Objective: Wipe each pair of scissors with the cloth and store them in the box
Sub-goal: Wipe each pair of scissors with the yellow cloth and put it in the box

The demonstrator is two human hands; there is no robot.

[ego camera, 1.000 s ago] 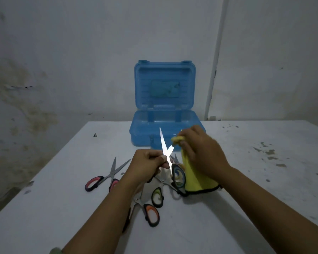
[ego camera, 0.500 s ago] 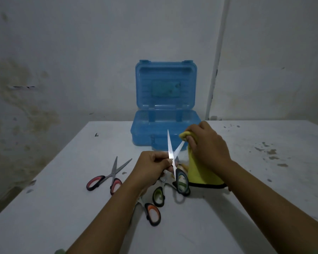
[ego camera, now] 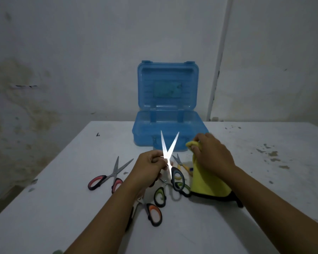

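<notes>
My left hand (ego camera: 151, 165) grips a pair of grey-handled scissors (ego camera: 168, 153) near the pivot, blades spread in a V and pointing up. My right hand (ego camera: 212, 156) pinches the top of a yellow cloth (ego camera: 207, 182), held just right of the blades and apart from them; the cloth's lower edge rests on the table. The blue box (ego camera: 168, 125) stands open behind the hands, lid upright. On the table lie red-handled scissors (ego camera: 108, 177), orange-handled scissors (ego camera: 152, 212), green-handled scissors (ego camera: 161, 196) and small yellow-handled scissors (ego camera: 182, 165).
The white table (ego camera: 264, 180) has dark specks and stains on its right side. A stained wall and a white pipe (ego camera: 218, 61) rise behind the box. The table's left edge runs diagonally past the red-handled scissors.
The scissor blades have opened wider into a V. My right hand with the cloth has pulled away to the right of the blades.
</notes>
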